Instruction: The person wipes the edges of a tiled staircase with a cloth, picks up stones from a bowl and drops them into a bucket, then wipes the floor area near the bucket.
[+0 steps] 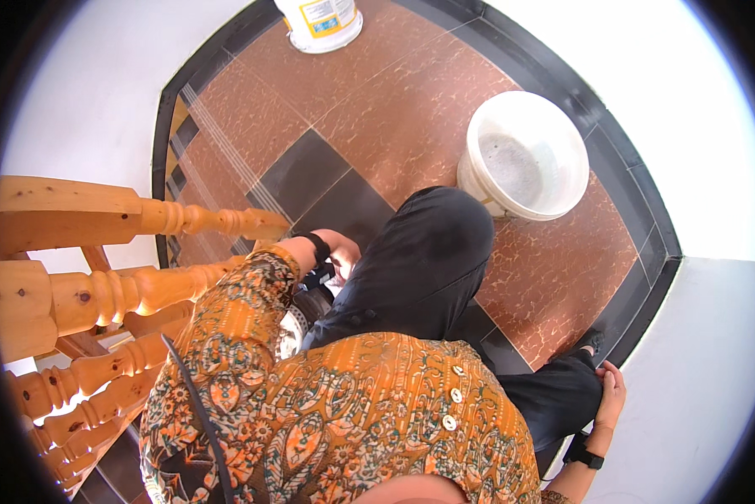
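Note:
My left hand [344, 252], with a black band on the wrist, is low beside my bent left knee. Its fingers are partly hidden by the dark trousers, and a black and white item lies close under it; whether it is gripped cannot be told. My right hand [612, 394], with a black band or watch on the wrist, rests against my other knee, holding nothing visible. A white plastic bucket [522, 157] stands ahead of my left knee, with greyish, foamy liquid inside. Below my left forearm, a white, perforated round thing [292, 327] is partly covered.
Turned wooden balusters [125, 290] stand close on my left. Beyond them and ahead are strips across the tiled floor [251, 88]. A second white bucket [324, 25] with a printed label stands at the top. White walls with black skirting [658, 296] curve around the right side.

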Demonstrator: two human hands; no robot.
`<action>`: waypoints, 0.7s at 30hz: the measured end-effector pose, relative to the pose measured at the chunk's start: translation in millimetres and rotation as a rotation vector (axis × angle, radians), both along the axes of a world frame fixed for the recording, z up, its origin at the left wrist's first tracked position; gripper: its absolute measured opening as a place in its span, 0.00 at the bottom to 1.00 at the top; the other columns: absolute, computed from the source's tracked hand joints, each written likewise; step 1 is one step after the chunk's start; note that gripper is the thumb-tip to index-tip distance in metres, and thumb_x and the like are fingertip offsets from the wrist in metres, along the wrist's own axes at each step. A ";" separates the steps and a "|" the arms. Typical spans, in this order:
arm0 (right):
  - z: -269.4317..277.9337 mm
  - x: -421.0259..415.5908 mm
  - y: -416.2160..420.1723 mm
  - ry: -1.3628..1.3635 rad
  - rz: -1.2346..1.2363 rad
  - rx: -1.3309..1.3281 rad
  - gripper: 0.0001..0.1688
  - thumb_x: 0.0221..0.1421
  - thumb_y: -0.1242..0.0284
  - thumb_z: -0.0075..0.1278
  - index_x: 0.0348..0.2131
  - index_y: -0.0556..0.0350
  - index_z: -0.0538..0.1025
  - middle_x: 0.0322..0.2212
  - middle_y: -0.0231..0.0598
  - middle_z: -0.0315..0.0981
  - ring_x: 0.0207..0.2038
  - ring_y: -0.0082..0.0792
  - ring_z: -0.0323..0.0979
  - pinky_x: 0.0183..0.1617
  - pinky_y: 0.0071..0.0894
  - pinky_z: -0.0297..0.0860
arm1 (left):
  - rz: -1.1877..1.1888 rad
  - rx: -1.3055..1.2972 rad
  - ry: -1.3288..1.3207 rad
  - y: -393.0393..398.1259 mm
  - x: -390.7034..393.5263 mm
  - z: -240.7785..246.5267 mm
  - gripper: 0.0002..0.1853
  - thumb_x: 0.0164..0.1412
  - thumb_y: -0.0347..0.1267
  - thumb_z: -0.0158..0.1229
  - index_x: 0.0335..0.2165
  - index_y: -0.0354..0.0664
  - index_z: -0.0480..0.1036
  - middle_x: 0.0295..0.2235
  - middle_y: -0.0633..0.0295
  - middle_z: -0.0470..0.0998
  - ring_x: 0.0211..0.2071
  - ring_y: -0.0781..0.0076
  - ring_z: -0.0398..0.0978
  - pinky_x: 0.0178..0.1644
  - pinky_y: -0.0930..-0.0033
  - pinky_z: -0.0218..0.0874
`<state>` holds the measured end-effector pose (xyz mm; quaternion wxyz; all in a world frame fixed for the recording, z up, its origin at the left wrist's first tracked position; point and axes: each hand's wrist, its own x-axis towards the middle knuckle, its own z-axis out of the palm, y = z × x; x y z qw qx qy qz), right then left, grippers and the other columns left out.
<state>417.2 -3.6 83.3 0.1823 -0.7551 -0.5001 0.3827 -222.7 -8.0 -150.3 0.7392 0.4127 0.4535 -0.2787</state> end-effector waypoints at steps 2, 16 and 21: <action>-0.2 8.3 -10.0 -0.007 -0.055 0.029 0.17 0.60 0.69 0.41 0.43 0.62 0.74 0.31 0.35 0.74 0.35 0.25 0.69 0.44 0.22 0.65 | -0.146 0.552 0.042 41.6 6.3 45.3 0.19 0.42 0.40 0.65 0.29 0.36 0.73 0.24 0.58 0.76 0.24 0.65 0.72 0.28 0.64 0.62; -64.7 37.3 9.6 0.005 -0.228 0.194 0.17 0.61 0.67 0.41 0.40 0.62 0.74 0.32 0.37 0.76 0.35 0.26 0.72 0.43 0.23 0.67 | 0.698 1.030 -0.072 168.5 45.1 151.4 0.22 0.55 0.31 0.58 0.49 0.41 0.69 0.48 0.54 0.71 0.45 0.67 0.71 0.48 0.69 0.62; -42.9 32.2 11.3 0.228 -0.169 0.027 0.18 0.59 0.64 0.45 0.38 0.61 0.76 0.32 0.37 0.75 0.36 0.26 0.70 0.43 0.22 0.66 | 0.452 1.007 -0.343 173.2 111.8 194.7 0.20 0.60 0.41 0.53 0.46 0.40 0.71 0.39 0.64 0.76 0.42 0.71 0.71 0.52 0.71 0.59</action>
